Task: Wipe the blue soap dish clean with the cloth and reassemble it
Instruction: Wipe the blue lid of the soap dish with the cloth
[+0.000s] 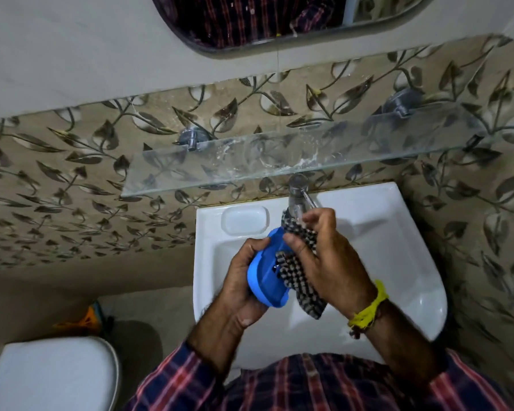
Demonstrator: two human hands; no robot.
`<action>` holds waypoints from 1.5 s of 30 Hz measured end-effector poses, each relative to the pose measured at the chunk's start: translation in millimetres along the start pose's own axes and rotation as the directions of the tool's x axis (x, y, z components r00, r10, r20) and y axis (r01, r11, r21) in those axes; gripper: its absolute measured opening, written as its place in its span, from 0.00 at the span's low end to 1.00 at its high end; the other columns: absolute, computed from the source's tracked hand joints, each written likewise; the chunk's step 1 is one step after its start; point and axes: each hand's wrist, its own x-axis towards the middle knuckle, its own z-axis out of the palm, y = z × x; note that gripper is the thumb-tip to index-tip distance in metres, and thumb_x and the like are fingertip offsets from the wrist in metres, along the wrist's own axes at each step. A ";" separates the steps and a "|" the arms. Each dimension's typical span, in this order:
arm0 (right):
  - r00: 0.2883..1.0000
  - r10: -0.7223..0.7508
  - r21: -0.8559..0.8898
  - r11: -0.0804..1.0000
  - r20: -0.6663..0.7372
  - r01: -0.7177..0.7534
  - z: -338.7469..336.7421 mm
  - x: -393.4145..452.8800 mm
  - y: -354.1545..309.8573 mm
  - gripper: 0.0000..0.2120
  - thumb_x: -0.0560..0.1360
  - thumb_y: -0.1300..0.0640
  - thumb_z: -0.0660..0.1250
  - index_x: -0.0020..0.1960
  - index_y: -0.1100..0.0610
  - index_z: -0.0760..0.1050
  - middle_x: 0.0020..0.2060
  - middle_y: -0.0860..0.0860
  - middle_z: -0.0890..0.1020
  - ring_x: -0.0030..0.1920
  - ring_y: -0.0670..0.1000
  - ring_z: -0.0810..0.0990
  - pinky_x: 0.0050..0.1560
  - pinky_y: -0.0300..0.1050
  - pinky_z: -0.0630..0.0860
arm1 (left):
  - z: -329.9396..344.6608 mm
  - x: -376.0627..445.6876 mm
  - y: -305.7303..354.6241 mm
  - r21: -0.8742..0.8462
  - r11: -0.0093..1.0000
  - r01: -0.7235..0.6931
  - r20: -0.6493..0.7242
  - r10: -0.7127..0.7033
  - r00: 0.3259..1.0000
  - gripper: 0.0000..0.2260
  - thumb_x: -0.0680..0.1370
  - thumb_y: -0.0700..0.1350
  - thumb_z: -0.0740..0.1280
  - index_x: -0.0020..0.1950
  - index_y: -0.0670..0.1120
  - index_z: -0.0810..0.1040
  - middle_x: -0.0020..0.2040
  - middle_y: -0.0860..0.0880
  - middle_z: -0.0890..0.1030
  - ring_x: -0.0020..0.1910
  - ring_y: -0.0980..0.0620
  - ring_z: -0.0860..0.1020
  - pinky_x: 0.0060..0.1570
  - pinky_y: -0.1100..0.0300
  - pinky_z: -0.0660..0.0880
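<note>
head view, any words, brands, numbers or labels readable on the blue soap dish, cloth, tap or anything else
None: no readable text anywhere in this view.
Blue plastic soap dish, gripped by the left hand: no marking visible.
Black-and-white checked cloth, held by the right hand: pattern only.
Chrome metal tap: no visible brand.

no readable text, labels or numbers

shelf [279, 164] above sink [398, 262] (toilet [48, 372] left)
</note>
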 end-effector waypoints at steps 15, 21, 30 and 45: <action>0.896 -0.438 -0.195 0.875 0.071 0.444 14.0 -5.9 5.3 0.18 0.69 0.68 0.64 0.54 0.55 0.83 0.55 0.52 0.84 0.50 0.56 0.79 0.55 0.51 0.76 | 0.5 -12.5 -11.8 0.786 0.596 -0.162 -0.135 0.421 0.897 0.08 0.72 0.33 0.66 0.50 0.37 0.77 0.45 0.36 0.82 0.47 0.37 0.82 0.48 0.43 0.78; 0.862 -0.501 -0.324 0.806 0.070 0.495 23.8 -9.4 13.1 0.20 0.70 0.71 0.64 0.57 0.55 0.83 0.57 0.51 0.84 0.48 0.57 0.79 0.52 0.51 0.77 | -3.6 -15.7 -22.1 0.923 0.343 -0.171 -0.120 0.682 0.721 0.12 0.76 0.40 0.74 0.35 0.51 0.77 0.27 0.57 0.78 0.28 0.61 0.76 0.31 0.68 0.71; 0.888 -0.455 -0.134 0.887 -0.075 0.443 28.0 -7.7 -2.3 0.16 0.72 0.67 0.65 0.57 0.58 0.83 0.59 0.53 0.83 0.51 0.55 0.78 0.56 0.47 0.75 | -6.2 -24.7 -4.7 0.857 0.372 -0.358 -0.051 0.751 0.659 0.10 0.76 0.34 0.73 0.43 0.49 0.82 0.35 0.44 0.83 0.35 0.56 0.78 0.38 0.55 0.77; 0.991 0.005 0.309 0.950 -0.133 0.036 36.1 10.7 -11.5 0.14 0.72 0.65 0.73 0.57 0.56 0.82 0.51 0.48 0.85 0.53 0.44 0.83 0.57 0.44 0.79 | -5.1 -19.9 7.7 0.566 0.581 -0.585 -0.067 0.740 0.670 0.07 0.75 0.42 0.73 0.49 0.53 0.84 0.44 0.50 0.85 0.44 0.51 0.82 0.44 0.55 0.81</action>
